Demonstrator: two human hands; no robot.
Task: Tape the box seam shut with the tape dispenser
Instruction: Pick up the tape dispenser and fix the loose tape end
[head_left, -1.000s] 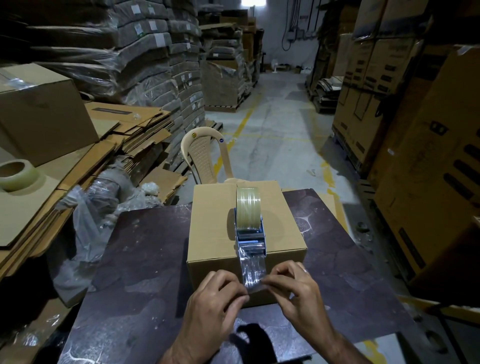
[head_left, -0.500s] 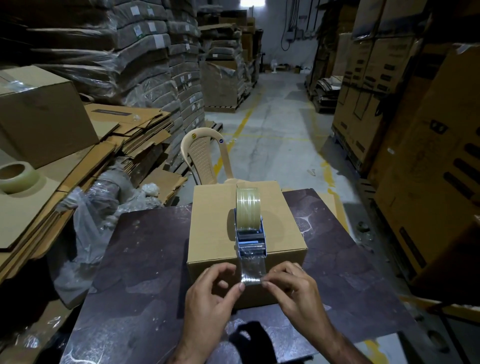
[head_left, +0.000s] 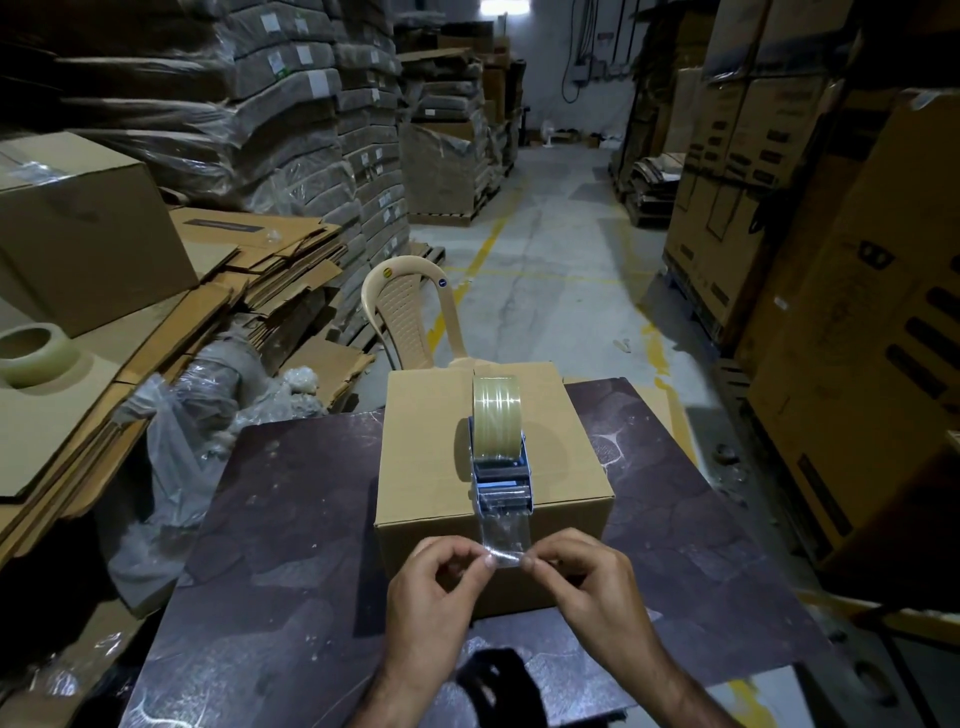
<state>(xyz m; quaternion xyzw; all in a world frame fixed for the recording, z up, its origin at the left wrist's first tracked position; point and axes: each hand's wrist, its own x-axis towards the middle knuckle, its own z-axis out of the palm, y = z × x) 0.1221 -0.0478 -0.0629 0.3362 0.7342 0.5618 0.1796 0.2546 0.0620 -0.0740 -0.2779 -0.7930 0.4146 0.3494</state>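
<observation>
The cardboard box (head_left: 431, 447) sits closed on the dark table (head_left: 291, 525), toward its far edge and squarely in front of the person. The tape dispenser (head_left: 503, 475) rests on the box's top along the middle. Its roll of clear tape (head_left: 496, 415) stands upright toward the far side, and its front end lies at the near top edge. A strip of tape (head_left: 505, 535) hangs from it over the box's near face.

Both hands meet at the strip's free end. The left hand (head_left: 434, 597) pinches the left corner between thumb and forefinger, and the right hand (head_left: 589, 582) pinches the right corner, with the other fingers curled.

Behind the box stands a beige plastic chair (head_left: 405, 317). To the left lie flattened cartons (head_left: 260, 260) with a spare tape roll (head_left: 34, 353) on them, a big closed carton (head_left: 88, 228) and crumpled plastic wrap (head_left: 171, 441). Tall printed cartons (head_left: 857, 364) line the right side of the aisle.
</observation>
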